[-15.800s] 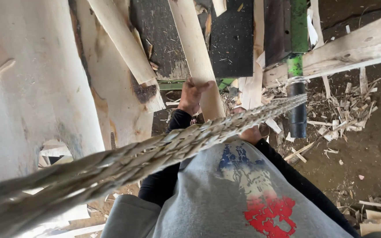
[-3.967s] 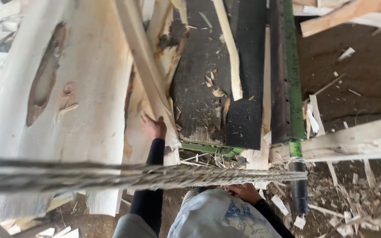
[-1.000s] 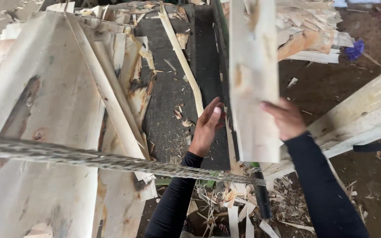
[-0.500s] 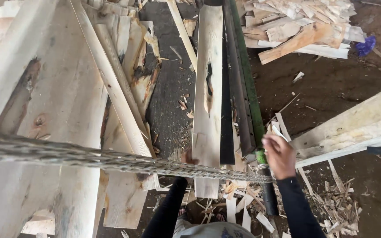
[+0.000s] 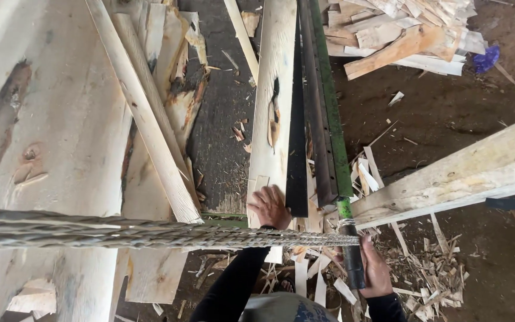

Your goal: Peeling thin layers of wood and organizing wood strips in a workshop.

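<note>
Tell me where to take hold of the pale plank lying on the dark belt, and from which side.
Probably take the pale plank at its near end, from the worker's side, where the left hand already rests on it. That end juts past the dark belt, so fingers can likely wrap its edges. Farther up it lies flat, with the green rail close alongside.

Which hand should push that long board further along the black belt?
Probably the left hand. It lies flat on the near end of the board, which rests on the black belt. The right hand is lower down, wrapped around the dark handle, off the board.
</note>
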